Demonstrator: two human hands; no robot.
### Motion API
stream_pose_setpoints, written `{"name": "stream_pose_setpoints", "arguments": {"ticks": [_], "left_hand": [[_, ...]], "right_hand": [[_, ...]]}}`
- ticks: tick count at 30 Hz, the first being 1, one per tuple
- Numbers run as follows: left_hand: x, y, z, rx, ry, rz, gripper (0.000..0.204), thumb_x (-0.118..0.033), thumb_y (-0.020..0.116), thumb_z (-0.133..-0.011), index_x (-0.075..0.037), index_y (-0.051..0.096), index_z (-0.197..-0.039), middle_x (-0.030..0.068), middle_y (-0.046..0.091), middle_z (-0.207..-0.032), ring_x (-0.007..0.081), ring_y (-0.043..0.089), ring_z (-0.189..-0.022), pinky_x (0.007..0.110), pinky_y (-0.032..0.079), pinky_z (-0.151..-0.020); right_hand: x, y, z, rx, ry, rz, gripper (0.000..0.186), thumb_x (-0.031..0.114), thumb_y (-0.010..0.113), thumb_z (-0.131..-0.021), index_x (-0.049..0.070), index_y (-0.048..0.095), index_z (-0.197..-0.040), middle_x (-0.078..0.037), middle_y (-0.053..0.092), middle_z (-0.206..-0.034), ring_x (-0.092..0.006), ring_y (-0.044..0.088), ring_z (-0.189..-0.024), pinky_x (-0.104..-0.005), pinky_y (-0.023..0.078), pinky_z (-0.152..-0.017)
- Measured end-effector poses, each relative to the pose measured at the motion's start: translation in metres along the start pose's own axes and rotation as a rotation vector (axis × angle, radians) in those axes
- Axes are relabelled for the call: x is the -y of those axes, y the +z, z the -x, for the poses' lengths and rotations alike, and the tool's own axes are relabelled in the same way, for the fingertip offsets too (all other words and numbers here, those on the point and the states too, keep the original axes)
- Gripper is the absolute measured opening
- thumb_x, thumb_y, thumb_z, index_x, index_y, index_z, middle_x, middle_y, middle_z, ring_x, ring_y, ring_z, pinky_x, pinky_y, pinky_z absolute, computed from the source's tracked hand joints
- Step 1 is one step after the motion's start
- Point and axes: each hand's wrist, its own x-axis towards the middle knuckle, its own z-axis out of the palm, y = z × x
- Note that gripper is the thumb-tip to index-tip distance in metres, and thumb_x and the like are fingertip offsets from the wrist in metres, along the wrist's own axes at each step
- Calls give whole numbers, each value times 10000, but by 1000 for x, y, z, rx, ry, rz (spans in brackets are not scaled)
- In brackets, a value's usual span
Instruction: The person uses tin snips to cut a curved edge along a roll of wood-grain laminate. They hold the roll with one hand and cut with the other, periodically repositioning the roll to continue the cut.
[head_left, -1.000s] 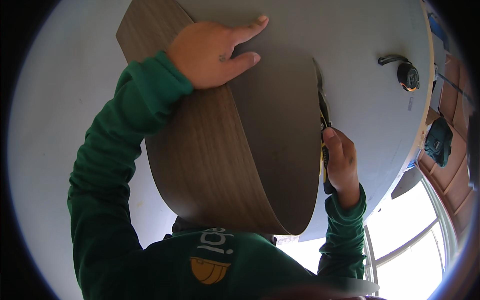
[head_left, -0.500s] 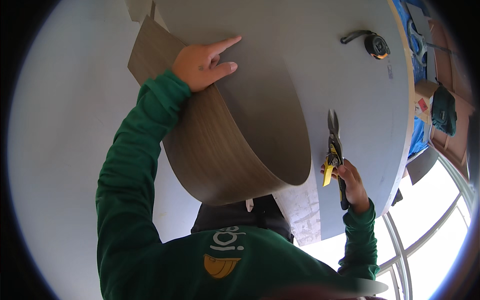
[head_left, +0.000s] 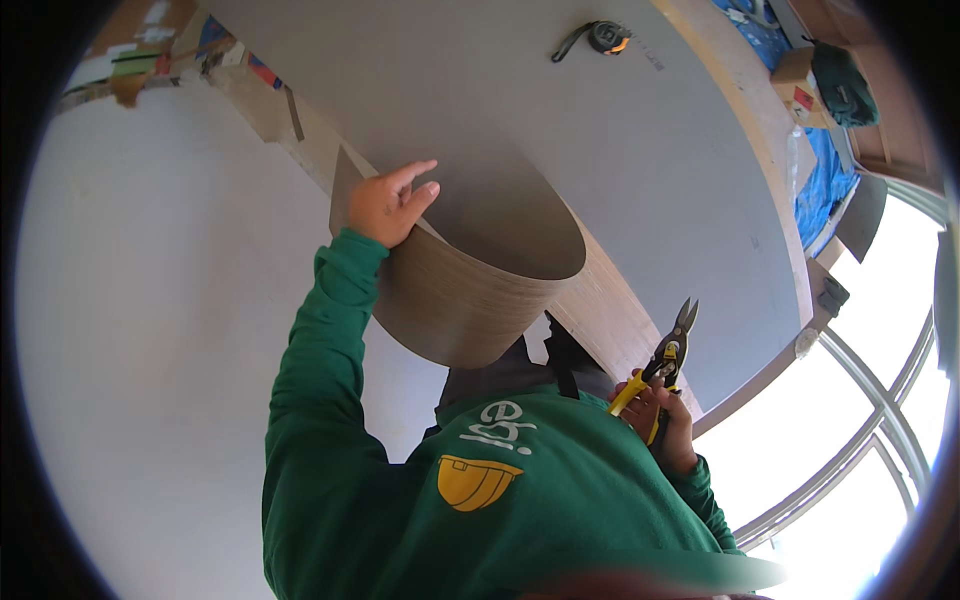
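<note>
My left hand [head_left: 387, 203] presses on the upper edge of a curled strip of wood-grain laminate [head_left: 460, 300], grey on its inner face. The strip bows out from a large grey sheet [head_left: 640, 180] lying on a board. My right hand [head_left: 660, 415] grips yellow-handled snips [head_left: 668, 355] with the blades apart, held off the sheet's lower edge, clear of the laminate. Both arms wear green sleeves.
A tape measure [head_left: 605, 37] lies on the grey sheet near the top. A wooden board edge [head_left: 770, 150] borders the sheet, with blue sheeting [head_left: 825, 185] and a dark green bag [head_left: 840, 85] beyond. Bright window frames [head_left: 860, 420] at lower right. Scraps [head_left: 150, 60] lie at upper left.
The laminate strip has curled tighter and shifted down-left in view. My right hand drew the snips away from the sheet's edge, and my left hand stayed on the strip.
</note>
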Motion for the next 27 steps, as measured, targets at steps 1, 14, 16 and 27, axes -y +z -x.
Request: {"name": "stream_pose_setpoints", "arguments": {"ticks": [1, 14, 16, 27], "left_hand": [[-8, -1, 6, 5, 5, -17, 418, -382, 711, -974, -117, 738, -1296, 23, 464, -590, 156, 472, -551, 340, 416, -569], [-75, -16, 47, -43, 466, -214, 635, -642, 756, -859, -93, 764, -1179, 74, 682, -767, 266, 643, -718, 422, 509, -688], [-89, -16, 60, -99, 608, -262, 689, -683, 757, -829, -99, 756, -1195, 71, 706, -818, 285, 658, -773, 435, 520, -755], [-169, -39, 113, 121, 584, -409, 482, -536, 770, -868, -171, 766, -1183, 27, 726, -842, 259, 651, -840, 414, 491, -850]], "right_hand": [[-4, 2, 6, 51, 0, -23, 760, 499, 668, -886, 47, 445, -1455, -210, 593, -1326, -349, 602, -1227, -513, 462, -1111], [-42, -15, 49, 388, -109, -36, 1181, 532, 857, -714, 154, 221, -1634, -264, 471, -1462, -413, 502, -1338, -538, 426, -1145], [-38, -21, 43, 411, -150, -75, 1073, 446, 827, -757, 139, 259, -1614, -240, 528, -1411, -411, 521, -1329, -550, 430, -1150], [-5, -90, -3, 229, -240, 117, 778, 113, 573, -864, 113, 355, -1611, -161, 618, -1312, -325, 601, -1252, -482, 465, -1106]]}}
